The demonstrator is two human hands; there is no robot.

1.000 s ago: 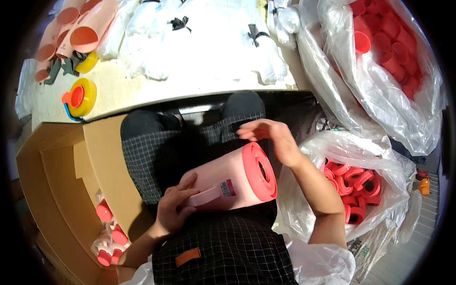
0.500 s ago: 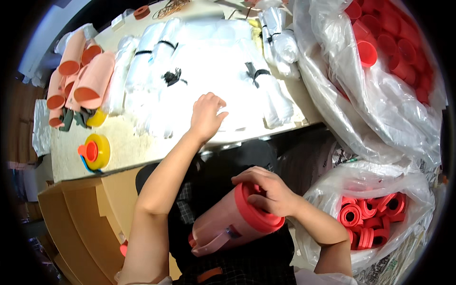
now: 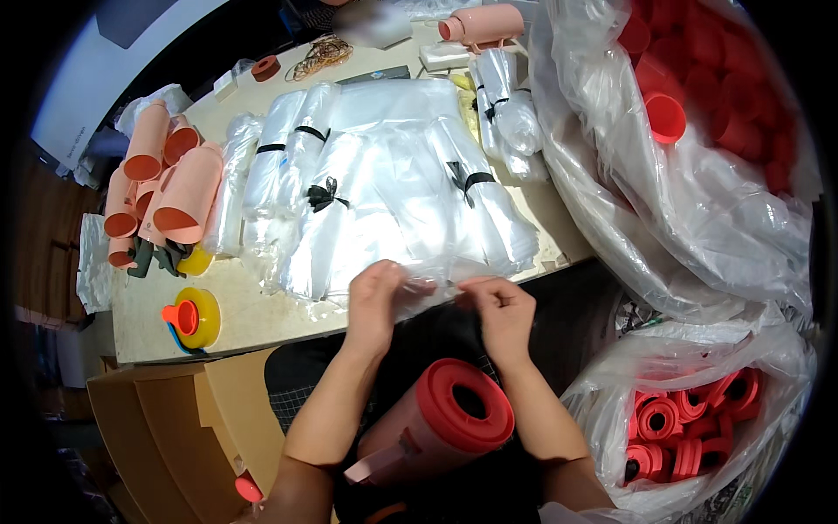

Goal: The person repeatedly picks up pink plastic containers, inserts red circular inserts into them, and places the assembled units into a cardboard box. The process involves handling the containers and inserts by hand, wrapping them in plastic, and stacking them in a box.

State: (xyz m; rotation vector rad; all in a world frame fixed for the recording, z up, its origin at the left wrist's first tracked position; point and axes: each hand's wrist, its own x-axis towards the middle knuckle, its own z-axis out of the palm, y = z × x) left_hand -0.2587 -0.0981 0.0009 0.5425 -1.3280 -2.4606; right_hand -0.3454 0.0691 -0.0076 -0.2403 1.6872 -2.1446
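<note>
While the fingertips of both hands are pinched shut on it, a clear plastic bag [image 3: 429, 286] is held stretched between the left hand [image 3: 377, 295] and the right hand [image 3: 503, 307], at the near edge of the table [image 3: 253, 316]. The left hand's fingers are curled over the bag's left end; the right hand's thumb and forefinger are closed on its right end. The bag is kept just in front of the pile of bundled clear bags [image 3: 384, 188], which is tied with black bands and spread over the middle of the table. Below the hands, a pink jug [image 3: 428, 432] with a red lid [image 3: 464, 405] is lying tilted on the lap, between the forearms, untouched by either hand. A yellow tape dispenser [image 3: 194, 318] is seen on the table well to the left, and pink jugs without lids [image 3: 161, 188] are stacked at the far left. A sack of red lids [image 3: 690, 424] is placed at lower right, a larger sack of red parts [image 3: 698, 113] at upper right. A cardboard box [image 3: 175, 428] stands at lower left.
</note>
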